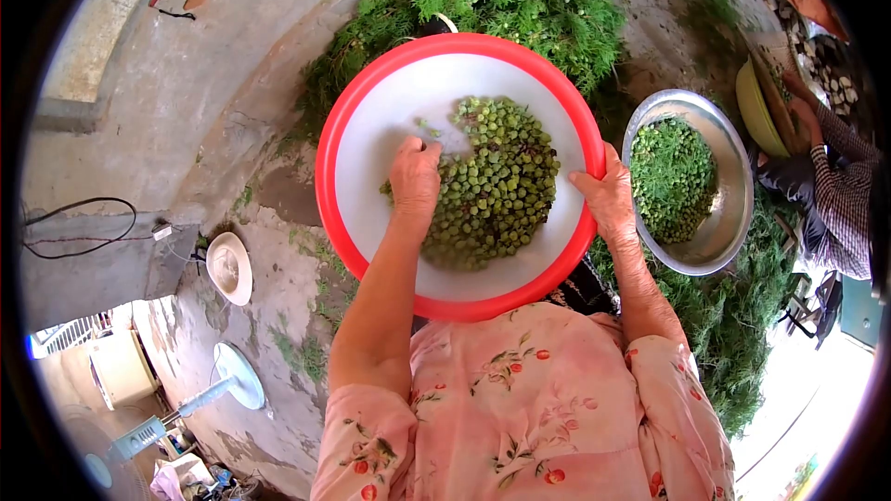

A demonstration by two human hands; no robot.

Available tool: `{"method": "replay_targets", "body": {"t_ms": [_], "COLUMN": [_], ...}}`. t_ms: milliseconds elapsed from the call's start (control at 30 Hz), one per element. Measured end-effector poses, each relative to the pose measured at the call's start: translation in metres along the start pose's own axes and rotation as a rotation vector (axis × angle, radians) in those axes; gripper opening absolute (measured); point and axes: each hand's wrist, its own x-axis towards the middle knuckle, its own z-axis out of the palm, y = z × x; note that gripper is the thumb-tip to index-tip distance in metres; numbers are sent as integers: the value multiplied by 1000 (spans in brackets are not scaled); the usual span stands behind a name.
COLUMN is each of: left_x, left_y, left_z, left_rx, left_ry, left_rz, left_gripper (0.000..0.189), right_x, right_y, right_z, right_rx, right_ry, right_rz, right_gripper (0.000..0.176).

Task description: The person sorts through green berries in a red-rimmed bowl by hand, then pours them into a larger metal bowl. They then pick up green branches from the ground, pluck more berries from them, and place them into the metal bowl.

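Note:
A white basin with a wide red rim (pixel 331 213) is tilted in front of me, with a heap of small, knobbly green cones (pixel 501 176) on its floor. My left hand (pixel 415 174) reaches inside, at the left edge of the heap. Its fingers are pinched together, and what they hold, if anything, is hidden. A few loose green bits (pixel 427 127) lie just beyond the fingertips. On the right side, my right hand (pixel 608 197) grips the basin's rim, thumb over the inner edge and fingers outside.
A metal bowl (pixel 740 186) of green cones and leafy bits stands at right. Cut green branches (pixel 566 23) lie beyond the basin, more at lower right. A co-worker's hand (pixel 804 116) is by a yellow-green basin (pixel 754 107). A hat (pixel 229 268) and fan (pixel 239 377) are left.

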Motion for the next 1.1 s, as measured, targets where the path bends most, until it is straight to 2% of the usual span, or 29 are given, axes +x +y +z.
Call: {"method": "replay_targets", "body": {"t_ms": [200, 300, 400, 500, 600, 700, 800, 867, 933, 1000, 1067, 1100], "left_x": [-1, -2, -2, -4, -8, -8, 1, 5, 5, 2, -11, -11], "left_y": [-9, -8, -4, 6, -5, -12, 14, 13, -19, -51, -92, -94], "left_z": [10, 10, 9, 5, 6, 5, -51, -93, -120, -146, -161, -164], "left_rx": [110, 168, 205, 53, -28, -363, -490, -424, -189, -42, -32, -29], "left_ry": [-17, 40, 7, 10, 52, 140, 290, 414, 634, 710, 620, 570], "left_rz": [86, 178, 124, -117, -203, -325, -298, -299, -312, -396, -547, -619], "left_gripper": [16, 13, 11, 9, 6, 6, 6, 7, 13, 16, 16, 17], "right_x": [-1, 1, 1, 1, 1, 2, 2, 0, -1, 0, -1, -2], "right_y": [-1, -1, 1, 2, 1, 2, 3, 3, 1, -3, -5, -4], "right_z": [-1, -1, 0, 0, 0, -1, -1, -1, 1, 2, 2, 3], "right_rx": [-12, -34, -16, -16, -15, -16, -17, -11, 2, -7, 4, 19], "right_ry": [0, 0, 3, 10, 7, 2, 3, 16, 31, 18, 11, 9], "right_rz": [8, 8, 1, -1, 4, 7, 5, 3, 0, 23, 27, 22], "right_gripper": [47, 47, 47, 47, 46, 46, 47, 46, 45, 45, 46, 46]}}
